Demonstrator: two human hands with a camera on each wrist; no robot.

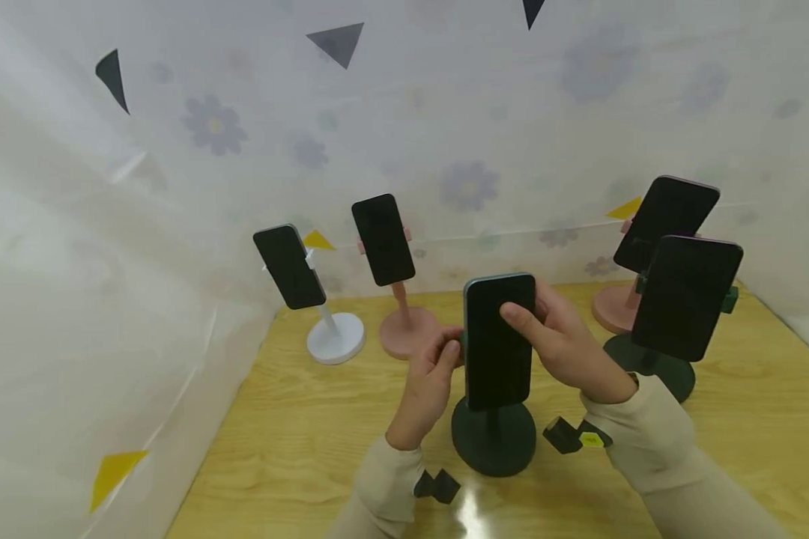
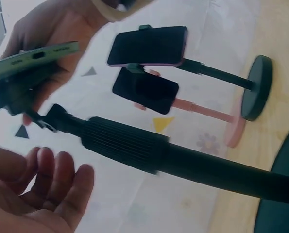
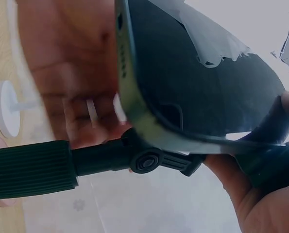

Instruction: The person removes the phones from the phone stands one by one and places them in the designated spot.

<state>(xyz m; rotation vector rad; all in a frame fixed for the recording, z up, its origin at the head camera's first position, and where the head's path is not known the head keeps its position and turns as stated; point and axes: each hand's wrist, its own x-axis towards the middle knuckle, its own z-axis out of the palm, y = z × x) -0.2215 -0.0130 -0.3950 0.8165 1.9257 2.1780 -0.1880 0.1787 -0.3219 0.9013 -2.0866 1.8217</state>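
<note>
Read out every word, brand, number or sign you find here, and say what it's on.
No text can be read.
Yellow label on the black device below the right hand: too small and blurred to read.
Smartphones: dark screens, no writing showing.

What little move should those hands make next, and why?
Perhaps test the middle phone gently before letting go: the right hand grips it, the left hand is at its other edge, and the pictures don't settle whether its green stand holds it firmly.
</note>
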